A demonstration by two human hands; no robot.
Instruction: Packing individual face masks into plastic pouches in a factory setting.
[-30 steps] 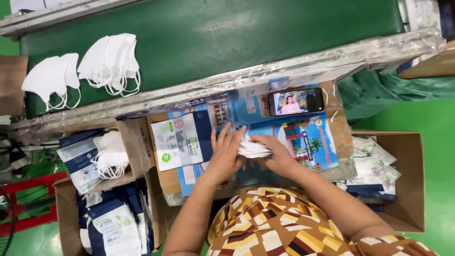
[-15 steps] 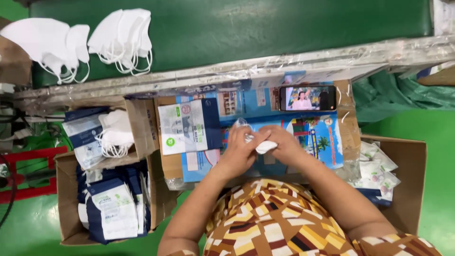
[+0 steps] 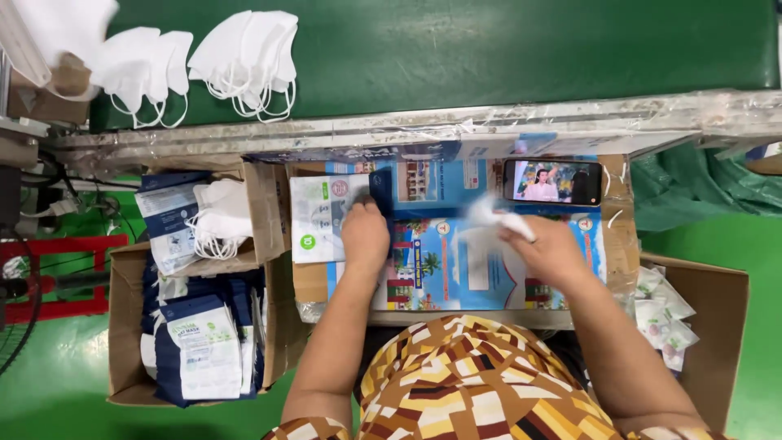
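I see my left hand (image 3: 364, 232) flat on a glossy white-and-blue pouch (image 3: 330, 216) at the worktop's left. My right hand (image 3: 547, 248) pinches a soft, blurred white mask (image 3: 489, 216), well apart from it. A phone (image 3: 552, 181) lies just beyond.

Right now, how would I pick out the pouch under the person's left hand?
Start at the green conveyor belt, then drop to the blue printed work board below it. At the board's left end the left hand presses a flat pouch, white with a dark blue edge, lying alone rather than stacked in boxes.
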